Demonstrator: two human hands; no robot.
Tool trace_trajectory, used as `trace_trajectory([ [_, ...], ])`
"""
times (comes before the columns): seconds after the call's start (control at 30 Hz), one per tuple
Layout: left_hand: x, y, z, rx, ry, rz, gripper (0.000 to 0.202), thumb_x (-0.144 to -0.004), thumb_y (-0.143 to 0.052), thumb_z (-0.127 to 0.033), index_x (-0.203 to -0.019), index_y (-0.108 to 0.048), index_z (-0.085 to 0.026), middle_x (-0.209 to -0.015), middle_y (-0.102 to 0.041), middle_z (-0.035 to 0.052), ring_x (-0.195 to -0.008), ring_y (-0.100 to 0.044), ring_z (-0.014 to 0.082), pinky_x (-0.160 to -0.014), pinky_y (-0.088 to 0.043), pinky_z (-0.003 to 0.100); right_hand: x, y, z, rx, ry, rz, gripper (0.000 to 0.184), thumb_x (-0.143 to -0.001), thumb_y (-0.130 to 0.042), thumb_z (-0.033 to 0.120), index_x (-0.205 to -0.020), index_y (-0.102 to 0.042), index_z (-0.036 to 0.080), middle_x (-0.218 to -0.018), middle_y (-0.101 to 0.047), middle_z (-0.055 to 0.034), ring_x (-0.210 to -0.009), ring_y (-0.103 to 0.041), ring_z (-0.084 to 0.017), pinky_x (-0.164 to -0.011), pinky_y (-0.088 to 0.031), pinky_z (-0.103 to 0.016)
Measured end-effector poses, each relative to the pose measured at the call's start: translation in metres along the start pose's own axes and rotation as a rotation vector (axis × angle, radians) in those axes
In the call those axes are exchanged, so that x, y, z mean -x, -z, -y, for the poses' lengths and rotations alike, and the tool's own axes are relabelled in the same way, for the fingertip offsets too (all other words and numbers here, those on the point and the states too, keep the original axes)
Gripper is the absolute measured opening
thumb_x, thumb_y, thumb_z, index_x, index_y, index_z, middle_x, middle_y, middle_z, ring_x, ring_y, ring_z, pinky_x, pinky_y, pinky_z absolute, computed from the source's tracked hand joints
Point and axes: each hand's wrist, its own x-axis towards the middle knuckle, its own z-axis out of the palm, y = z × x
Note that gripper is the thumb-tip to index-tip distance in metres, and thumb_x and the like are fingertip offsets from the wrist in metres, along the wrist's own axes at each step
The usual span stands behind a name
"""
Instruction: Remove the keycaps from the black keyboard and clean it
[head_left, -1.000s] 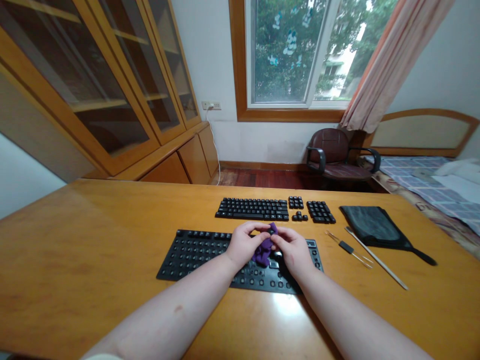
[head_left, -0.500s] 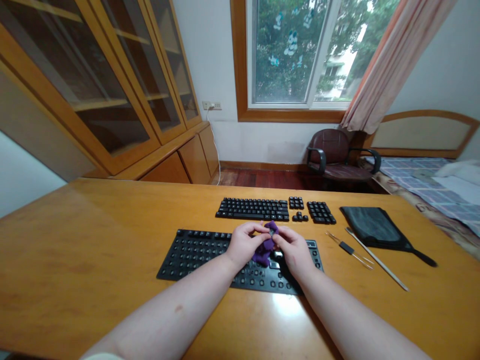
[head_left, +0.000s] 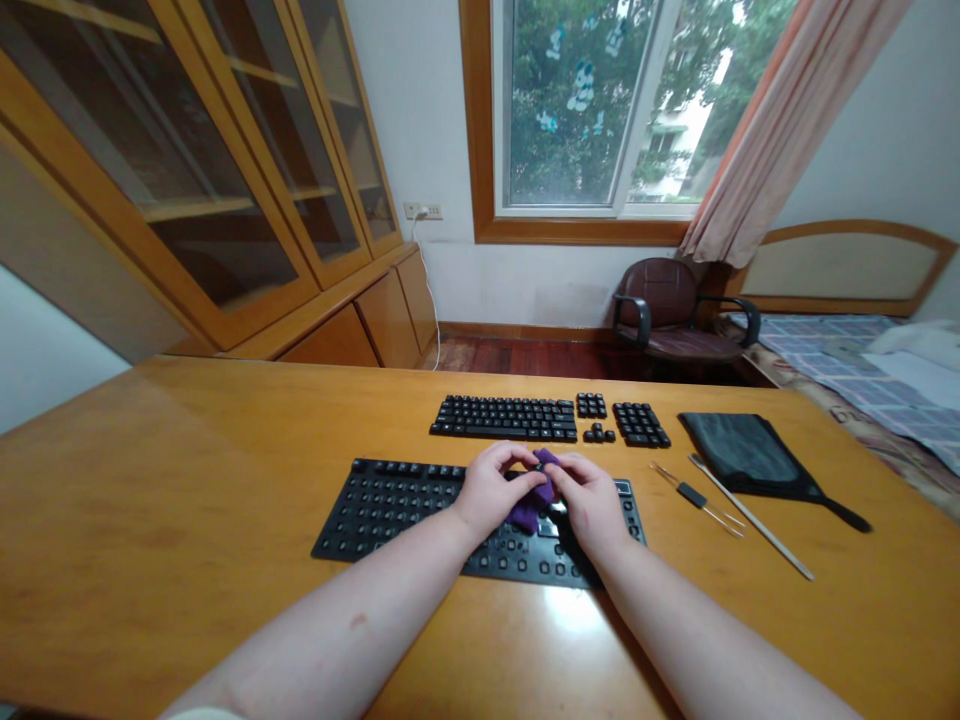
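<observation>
A purple cloth [head_left: 525,517] is pinched between my two hands, just above a black keyboard [head_left: 375,510] that has most of its keycaps off. My left hand [head_left: 491,490] grips the cloth with thumb and fingers from the left. From the right, my right hand [head_left: 592,500] closes on it too. A small dark piece seems to be inside the cloth's folds, but my fingers hide most of it. Behind the keyboard lie loose black keycaps [head_left: 502,417] set out in keyboard order, with a number-pad group [head_left: 641,425] at their right.
To the right on the wooden table [head_left: 187,470] lie a wire keycap puller [head_left: 691,494], a thin pale stick [head_left: 750,516] and a black mesh pouch [head_left: 750,455] with a strap. Beyond the table stand a brown armchair [head_left: 660,300] and a glass-fronted cabinet [head_left: 330,260].
My fingers have shifted on the purple cloth, folding it over the small piece that showed between them. Both hands stay over the same part of the keyboard.
</observation>
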Motion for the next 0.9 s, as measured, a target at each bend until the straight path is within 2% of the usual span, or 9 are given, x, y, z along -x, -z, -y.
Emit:
trace_trajectory([
  [0.17,0.001,-0.001,-0.003,-0.023,-0.051,-0.006,0.013,-0.073,-0.065,-0.019,-0.086,-0.064,-0.016,-0.088,-0.066,0.0055,-0.083,-0.063,0.0165,-0.079,-0.052,0.030,0.000,-0.002,0.000,-0.055,-0.030,-0.004,0.019,-0.074,-0.067,0.035,-0.085,-0.072,0.020,-0.074,-0.064,-0.0019,-0.055,-0.054,-0.012,-0.052,-0.045,-0.025],
  [0.4,0.001,0.005,-0.005,-0.154,-0.149,0.002,0.020,-0.081,-0.056,-0.019,-0.098,-0.067,-0.020,-0.102,-0.067,0.0064,-0.098,-0.061,0.0187,-0.092,-0.047,0.035,0.001,0.000,-0.008,-0.103,-0.057,-0.003,0.032,-0.073,-0.068,0.034,-0.103,-0.069,0.022,-0.085,-0.067,-0.0036,-0.060,-0.057,-0.014,-0.056,-0.048,-0.026],
  [0.6,0.001,0.003,-0.005,-0.114,-0.081,0.018,0.026,-0.082,-0.056,-0.020,-0.107,-0.065,-0.021,-0.107,-0.066,0.0072,-0.099,-0.061,0.0189,-0.092,-0.048,0.036,-0.001,0.000,-0.008,-0.046,-0.041,-0.001,0.037,-0.071,-0.069,0.034,-0.105,-0.069,0.021,-0.085,-0.068,-0.0051,-0.060,-0.056,-0.014,-0.054,-0.047,-0.026],
  [0.73,0.000,0.001,-0.005,-0.034,-0.083,-0.005,0.023,-0.080,-0.058,-0.018,-0.102,-0.065,-0.019,-0.104,-0.065,0.0074,-0.097,-0.062,0.0183,-0.089,-0.050,0.034,0.000,-0.001,-0.006,-0.024,-0.027,0.011,0.033,-0.071,-0.069,0.035,-0.102,-0.070,0.022,-0.090,-0.068,-0.0055,-0.066,-0.057,-0.017,-0.055,-0.047,-0.027],
  [0.9,-0.001,0.001,-0.004,0.052,0.006,-0.002,0.023,-0.076,-0.061,-0.015,-0.099,-0.065,-0.016,-0.097,-0.068,0.0072,-0.089,-0.065,0.0177,-0.083,-0.052,0.032,0.000,0.001,-0.005,-0.018,-0.040,0.037,0.029,-0.071,-0.069,0.034,-0.098,-0.070,0.022,-0.088,-0.067,-0.0048,-0.070,-0.058,-0.018,-0.057,-0.046,-0.027],
])
